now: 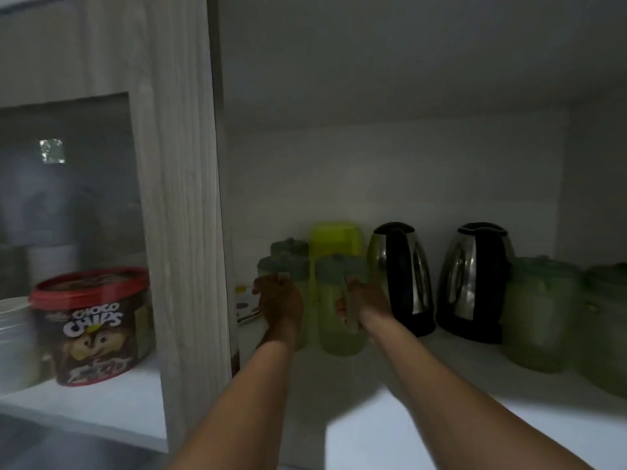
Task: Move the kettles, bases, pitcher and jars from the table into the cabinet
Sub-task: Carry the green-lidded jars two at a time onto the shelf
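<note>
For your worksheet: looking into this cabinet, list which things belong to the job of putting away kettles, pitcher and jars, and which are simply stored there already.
Part of the job: two steel kettles; yellow-green pitcher; green-lidded jars, one at the left hand, one at the right hand, two further right.

Just stored: Choco Chips tub; spotted dish.

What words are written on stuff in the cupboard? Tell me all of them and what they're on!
"CHOCO CHIPS": on the brown tub with the red lid, in the left compartment.
A line of lettering lower on that same tub: too blurred to read.
The two kettles, the green jars and the yellow-green pitcher: no words show on them.
</note>
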Action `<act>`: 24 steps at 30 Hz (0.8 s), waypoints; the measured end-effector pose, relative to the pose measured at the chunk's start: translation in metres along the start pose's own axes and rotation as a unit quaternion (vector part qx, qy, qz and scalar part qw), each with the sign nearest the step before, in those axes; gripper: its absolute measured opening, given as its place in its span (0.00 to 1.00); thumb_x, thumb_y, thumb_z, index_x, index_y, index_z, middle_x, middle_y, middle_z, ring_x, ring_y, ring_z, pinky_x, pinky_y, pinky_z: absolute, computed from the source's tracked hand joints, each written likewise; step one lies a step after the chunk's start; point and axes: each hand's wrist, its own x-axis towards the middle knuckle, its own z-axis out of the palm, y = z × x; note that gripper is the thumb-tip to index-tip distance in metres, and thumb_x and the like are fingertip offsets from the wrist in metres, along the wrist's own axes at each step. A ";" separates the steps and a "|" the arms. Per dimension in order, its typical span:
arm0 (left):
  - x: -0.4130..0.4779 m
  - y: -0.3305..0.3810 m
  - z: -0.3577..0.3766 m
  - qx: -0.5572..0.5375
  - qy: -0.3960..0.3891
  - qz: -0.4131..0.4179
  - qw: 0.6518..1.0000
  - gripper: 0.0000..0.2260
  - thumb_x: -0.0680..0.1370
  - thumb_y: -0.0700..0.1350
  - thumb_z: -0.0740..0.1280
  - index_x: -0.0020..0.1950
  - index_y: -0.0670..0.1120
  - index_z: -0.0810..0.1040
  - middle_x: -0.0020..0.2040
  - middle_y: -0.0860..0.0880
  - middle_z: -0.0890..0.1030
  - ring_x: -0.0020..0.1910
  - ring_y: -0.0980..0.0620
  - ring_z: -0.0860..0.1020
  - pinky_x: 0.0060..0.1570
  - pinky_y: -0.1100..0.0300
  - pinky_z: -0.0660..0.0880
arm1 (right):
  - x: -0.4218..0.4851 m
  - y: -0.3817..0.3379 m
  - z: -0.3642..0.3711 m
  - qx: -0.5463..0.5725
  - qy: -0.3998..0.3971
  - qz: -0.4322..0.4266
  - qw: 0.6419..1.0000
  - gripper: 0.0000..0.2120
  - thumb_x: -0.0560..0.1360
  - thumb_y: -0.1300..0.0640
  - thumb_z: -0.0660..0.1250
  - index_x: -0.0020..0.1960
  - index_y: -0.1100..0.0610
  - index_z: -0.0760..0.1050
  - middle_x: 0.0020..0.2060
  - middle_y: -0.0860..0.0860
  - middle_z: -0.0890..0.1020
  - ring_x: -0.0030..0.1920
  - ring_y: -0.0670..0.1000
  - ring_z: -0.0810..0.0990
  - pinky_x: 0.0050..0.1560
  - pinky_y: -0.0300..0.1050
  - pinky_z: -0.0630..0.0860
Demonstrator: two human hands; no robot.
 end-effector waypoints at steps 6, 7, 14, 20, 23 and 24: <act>0.033 -0.008 0.024 0.017 0.031 0.007 0.999 0.13 0.83 0.44 0.56 0.64 0.38 0.68 0.63 0.34 0.75 0.61 0.36 0.75 0.50 0.50 0.70 | 0.035 0.007 0.017 -0.017 -0.004 -0.036 0.999 0.21 0.83 0.49 0.55 0.52 0.64 0.78 0.32 0.55 0.79 0.31 0.50 0.77 0.32 0.41 0.72; 0.036 -0.009 0.027 0.022 0.037 0.009 0.999 0.13 0.83 0.44 0.57 0.64 0.38 0.68 0.63 0.34 0.75 0.61 0.36 0.75 0.53 0.49 0.70 | 0.036 0.007 0.017 -0.022 0.001 -0.038 0.999 0.21 0.83 0.49 0.55 0.53 0.65 0.78 0.33 0.56 0.79 0.30 0.50 0.76 0.32 0.40 0.71; 0.030 -0.004 0.026 0.069 0.054 0.005 0.996 0.19 0.83 0.47 0.57 0.69 0.35 0.66 0.69 0.33 0.69 0.68 0.35 0.68 0.65 0.46 0.64 | 0.033 0.007 0.001 -0.090 -0.017 -0.035 0.995 0.38 0.77 0.34 0.55 0.57 0.70 0.78 0.50 0.68 0.82 0.49 0.65 0.83 0.50 0.56 0.80; -0.011 0.006 0.011 0.166 0.032 0.109 0.980 0.20 0.81 0.43 0.60 0.70 0.35 0.65 0.69 0.35 0.69 0.67 0.35 0.68 0.65 0.46 0.65 | -0.009 -0.004 -0.031 -0.208 0.041 -0.029 0.977 0.32 0.78 0.35 0.54 0.68 0.58 0.75 0.63 0.60 0.79 0.61 0.62 0.79 0.56 0.48 0.74; -0.049 0.019 0.002 0.226 -0.017 0.123 0.966 0.16 0.81 0.43 0.59 0.67 0.37 0.68 0.66 0.37 0.71 0.65 0.36 0.71 0.60 0.47 0.70 | -0.037 -0.007 -0.052 -0.277 0.074 -0.039 0.957 0.29 0.80 0.39 0.53 0.62 0.62 0.75 0.61 0.63 0.79 0.61 0.63 0.78 0.52 0.47 0.71; -0.065 0.021 -0.002 0.249 -0.036 0.136 0.958 0.15 0.80 0.43 0.59 0.65 0.38 0.69 0.64 0.37 0.73 0.63 0.37 0.72 0.59 0.48 0.71 | -0.047 -0.006 -0.059 -0.295 0.089 -0.041 0.951 0.28 0.80 0.38 0.54 0.62 0.61 0.74 0.62 0.63 0.78 0.61 0.63 0.78 0.54 0.48 0.72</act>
